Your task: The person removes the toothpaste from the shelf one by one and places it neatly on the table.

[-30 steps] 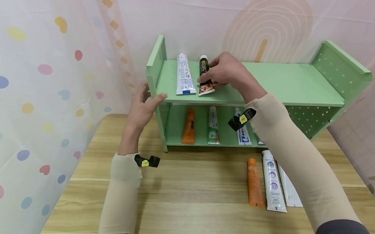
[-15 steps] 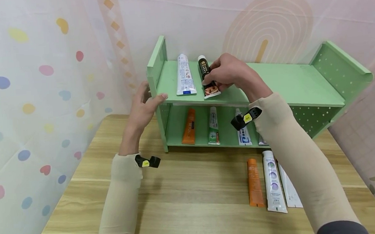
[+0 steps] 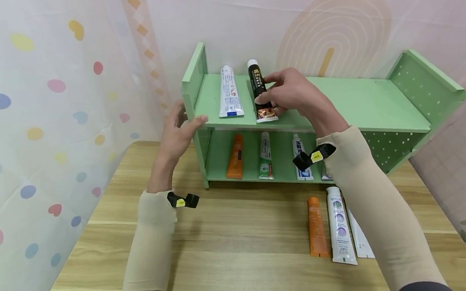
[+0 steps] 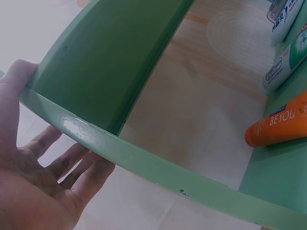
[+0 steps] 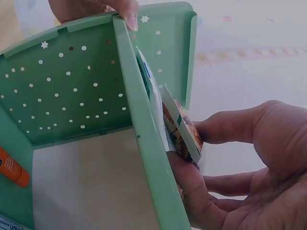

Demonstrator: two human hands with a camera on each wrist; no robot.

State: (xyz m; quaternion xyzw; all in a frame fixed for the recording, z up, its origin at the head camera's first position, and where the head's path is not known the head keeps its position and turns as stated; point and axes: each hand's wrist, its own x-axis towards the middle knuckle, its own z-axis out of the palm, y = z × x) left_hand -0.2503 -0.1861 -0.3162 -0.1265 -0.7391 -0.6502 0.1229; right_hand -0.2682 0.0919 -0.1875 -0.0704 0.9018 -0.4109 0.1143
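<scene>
A: What is held by the right hand [image 3: 293, 90]?

B: A black tube [image 3: 258, 85] is pinched narrowly between thumb and fingers, its white cap pointed between eleven and twelve o'clock.

A: And where is that tube found?

B: It is held at the left part of the upper deck [image 3: 358, 97] of the green shelf unit [image 3: 426, 89], with its crimped end near the front edge. Whether the deck is touched cannot be told.

A: With the black tube taken as the clock's centre in the head view, how is the left hand [image 3: 176, 133] placed?

B: At eight o'clock. The left side panel [image 3: 194, 83] is gripped by it, thumb round the front edge, fingers on the outer side.

A: What else is seen?

B: A blue-and-white tube [image 3: 230, 94] is laid just beside, at nine o'clock. On the lower deck, an orange tube [image 3: 235, 156] is placed at seven and a green-and-white tube [image 3: 265, 157] at six. On the wooden table [image 3: 223, 244], a white tube with purple circles [image 3: 341, 228] is seen at five.
</scene>
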